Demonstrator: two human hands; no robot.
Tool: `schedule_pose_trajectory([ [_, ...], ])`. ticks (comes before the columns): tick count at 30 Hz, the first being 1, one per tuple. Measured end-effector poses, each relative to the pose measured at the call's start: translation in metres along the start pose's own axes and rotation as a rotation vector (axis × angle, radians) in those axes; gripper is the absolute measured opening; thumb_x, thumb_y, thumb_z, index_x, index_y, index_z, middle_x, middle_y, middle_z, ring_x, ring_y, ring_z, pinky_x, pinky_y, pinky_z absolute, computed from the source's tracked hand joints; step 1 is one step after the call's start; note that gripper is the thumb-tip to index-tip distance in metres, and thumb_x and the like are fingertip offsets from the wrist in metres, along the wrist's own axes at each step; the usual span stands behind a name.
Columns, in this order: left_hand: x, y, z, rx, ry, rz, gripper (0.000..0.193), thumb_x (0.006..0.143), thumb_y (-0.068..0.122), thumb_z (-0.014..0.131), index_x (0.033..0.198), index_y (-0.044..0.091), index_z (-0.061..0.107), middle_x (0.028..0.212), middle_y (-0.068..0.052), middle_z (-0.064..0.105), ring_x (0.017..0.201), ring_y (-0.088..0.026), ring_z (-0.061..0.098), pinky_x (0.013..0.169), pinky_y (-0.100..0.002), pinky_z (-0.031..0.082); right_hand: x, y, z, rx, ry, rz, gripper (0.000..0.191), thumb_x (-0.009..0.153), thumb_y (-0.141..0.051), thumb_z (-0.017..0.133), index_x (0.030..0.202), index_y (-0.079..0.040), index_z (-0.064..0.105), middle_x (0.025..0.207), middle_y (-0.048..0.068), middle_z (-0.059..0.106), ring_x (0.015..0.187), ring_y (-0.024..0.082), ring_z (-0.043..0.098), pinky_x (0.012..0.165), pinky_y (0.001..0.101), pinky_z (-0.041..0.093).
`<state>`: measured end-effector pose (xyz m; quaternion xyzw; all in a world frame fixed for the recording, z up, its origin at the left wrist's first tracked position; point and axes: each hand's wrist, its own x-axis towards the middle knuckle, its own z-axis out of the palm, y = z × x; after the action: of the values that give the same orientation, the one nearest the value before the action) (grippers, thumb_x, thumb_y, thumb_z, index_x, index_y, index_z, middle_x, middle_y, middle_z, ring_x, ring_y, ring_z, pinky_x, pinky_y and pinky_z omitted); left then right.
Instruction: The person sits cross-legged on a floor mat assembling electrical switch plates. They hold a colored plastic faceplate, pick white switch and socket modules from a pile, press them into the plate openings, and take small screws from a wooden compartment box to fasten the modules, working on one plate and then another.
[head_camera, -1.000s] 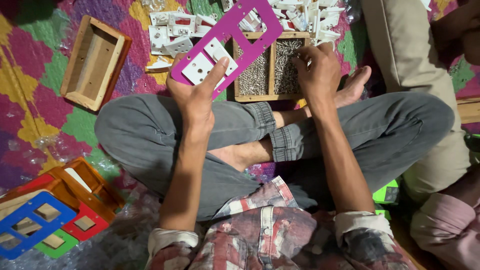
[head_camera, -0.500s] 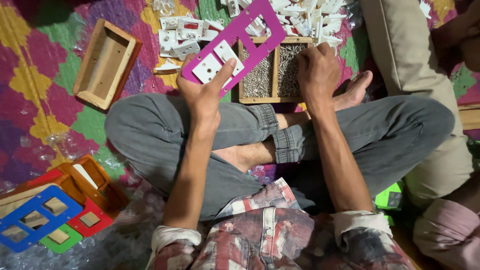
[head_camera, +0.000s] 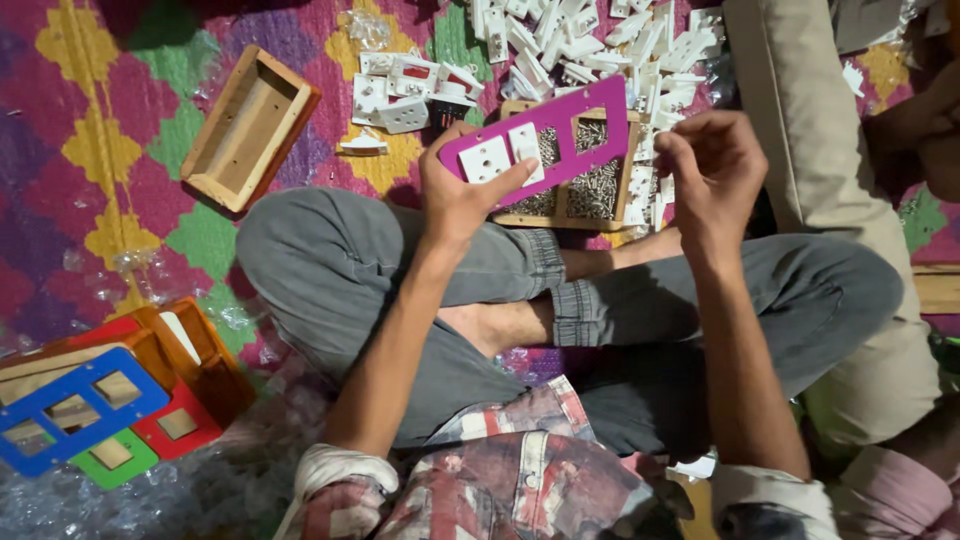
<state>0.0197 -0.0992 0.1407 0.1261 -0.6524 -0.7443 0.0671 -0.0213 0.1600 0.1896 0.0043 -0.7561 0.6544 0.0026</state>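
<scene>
My left hand (head_camera: 455, 195) grips a magenta switch plate (head_camera: 572, 122) by its left end and holds it tilted above my crossed legs. Two white switch modules (head_camera: 487, 158) sit in the plate's left openings, and my thumb lies across them. The other openings are empty. Behind the plate is a wooden tray of small screws (head_camera: 590, 195). My right hand (head_camera: 715, 170) hovers just right of the plate, thumb and forefinger pinched together. Whether something tiny sits between them is too small to see.
Loose white switch parts (head_camera: 600, 40) are piled on the patterned mat beyond the tray. An empty wooden box (head_camera: 250, 125) lies at upper left. Wooden boxes with blue, red and green plates (head_camera: 80, 400) are stacked at lower left. Another person's leg (head_camera: 830, 170) is at the right.
My right hand has lifted off the screw tray with its fingers pinched. The magenta plate has swung flatter and lower in my left hand.
</scene>
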Motion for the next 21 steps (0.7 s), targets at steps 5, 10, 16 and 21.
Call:
schedule_pose_trajectory([
  [5, 0.001, -0.006, 0.018, 0.097, -0.074, 0.05, 0.038, 0.073, 0.016, 0.096, 0.09, 0.006, 0.064, 0.085, -0.002, 0.075, 0.076, -0.006, 0.068, 0.068, -0.026, 0.058, 0.0, -0.012, -0.012, -0.05, -0.161, 0.035, 0.01, 0.105, 0.006, 0.07, 0.114, 0.008, 0.071, 0.106, 0.012, 0.074, 0.096, 0.013, 0.072, 0.088, 0.0258, 0.06],
  [10, 0.003, -0.008, 0.035, 0.239, -0.09, 0.108, 0.039, 0.073, 0.017, 0.096, 0.089, 0.005, 0.063, 0.081, -0.003, 0.073, 0.074, -0.007, 0.066, 0.066, -0.027, 0.055, -0.002, -0.003, -0.005, 0.02, -0.241, 0.101, 0.016, 0.102, 0.008, 0.065, 0.118, 0.007, 0.07, 0.107, 0.012, 0.075, 0.098, 0.014, 0.073, 0.09, 0.0273, 0.061],
  [16, -0.003, -0.004, 0.052, 0.284, -0.144, 0.117, 0.036, 0.073, 0.016, 0.094, 0.089, 0.005, 0.063, 0.08, -0.003, 0.072, 0.075, -0.007, 0.066, 0.067, -0.027, 0.055, -0.006, 0.0, -0.001, -0.019, -0.299, 0.024, 0.015, 0.101, 0.01, 0.066, 0.112, 0.003, 0.073, 0.107, 0.011, 0.074, 0.098, 0.015, 0.073, 0.09, 0.0275, 0.061],
  [21, -0.008, 0.001, 0.053, 0.32, -0.157, 0.128, 0.035, 0.071, 0.015, 0.092, 0.089, 0.005, 0.064, 0.079, -0.004, 0.071, 0.074, -0.008, 0.068, 0.067, -0.028, 0.056, -0.008, -0.01, 0.01, -0.349, -0.277, -0.189, 0.021, 0.089, 0.008, 0.079, 0.106, -0.005, 0.077, 0.102, 0.008, 0.067, 0.092, 0.016, 0.06, 0.073, 0.0259, 0.048],
])
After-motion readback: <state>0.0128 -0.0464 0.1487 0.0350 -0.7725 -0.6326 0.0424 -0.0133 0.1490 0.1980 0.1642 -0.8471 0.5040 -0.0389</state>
